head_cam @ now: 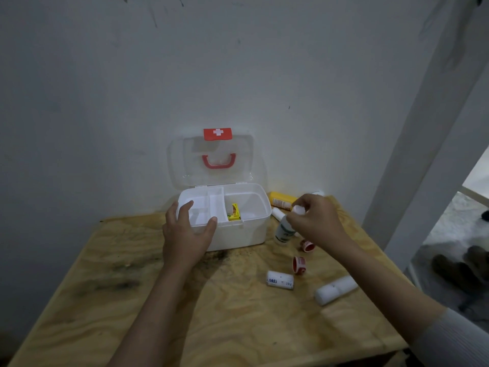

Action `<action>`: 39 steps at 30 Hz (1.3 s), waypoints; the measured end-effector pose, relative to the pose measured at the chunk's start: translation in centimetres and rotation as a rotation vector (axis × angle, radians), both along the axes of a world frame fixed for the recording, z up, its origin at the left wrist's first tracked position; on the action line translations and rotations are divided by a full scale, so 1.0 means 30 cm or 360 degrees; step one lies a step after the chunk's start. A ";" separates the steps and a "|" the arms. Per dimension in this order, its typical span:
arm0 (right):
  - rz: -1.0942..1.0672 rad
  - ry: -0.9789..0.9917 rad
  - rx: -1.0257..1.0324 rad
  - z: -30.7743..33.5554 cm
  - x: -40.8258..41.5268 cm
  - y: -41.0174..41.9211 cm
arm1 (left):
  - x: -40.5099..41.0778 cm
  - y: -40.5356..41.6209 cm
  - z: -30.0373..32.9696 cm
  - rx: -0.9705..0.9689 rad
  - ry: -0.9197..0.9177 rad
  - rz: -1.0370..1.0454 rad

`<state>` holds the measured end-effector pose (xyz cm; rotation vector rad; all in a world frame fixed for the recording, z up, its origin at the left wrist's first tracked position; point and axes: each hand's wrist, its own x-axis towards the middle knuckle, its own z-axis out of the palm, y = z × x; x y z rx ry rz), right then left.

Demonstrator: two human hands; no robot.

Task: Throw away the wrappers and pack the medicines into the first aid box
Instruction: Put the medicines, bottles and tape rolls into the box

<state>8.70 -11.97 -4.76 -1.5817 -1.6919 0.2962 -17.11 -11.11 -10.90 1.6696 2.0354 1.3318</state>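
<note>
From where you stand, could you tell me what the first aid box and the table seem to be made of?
First aid box: likely smooth white plastic with a clear lid, since the wall shows through it. Table: apparently unfinished plywood, with swirling grain and dark stains.

The first aid box [246, 231] is smooth white plastic with a clear glossy lid [185, 160] and red plastic handle [219, 162]. Beneath it, the plywood table [158, 313] looks matt, grainy, stained. Right of the box lies a soft white bandage roll [335, 290].
</note>
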 end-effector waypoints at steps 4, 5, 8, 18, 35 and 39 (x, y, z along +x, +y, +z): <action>-0.0038 0.0143 0.0195 0.070 0.039 -0.020 | 0.001 0.003 -0.003 0.0006 -0.0009 0.0013; -0.0027 0.0179 0.0268 0.087 0.046 -0.028 | 0.001 0.003 -0.004 0.0009 -0.0013 0.0015; 0.0067 0.0284 0.0433 0.131 0.052 -0.040 | 0.002 0.005 -0.008 0.0025 -0.0012 0.0013; 0.0430 0.0330 0.0216 0.107 -0.108 0.036 | 0.006 -0.003 -0.004 0.0025 -0.0035 0.0019; 0.0701 -0.0145 -0.0148 0.035 -0.208 0.154 | 0.006 -0.005 -0.007 0.0068 -0.0020 0.0019; 0.0624 -0.0111 -0.0087 0.036 -0.133 0.158 | 0.008 -0.007 -0.005 0.0071 -0.0030 0.0009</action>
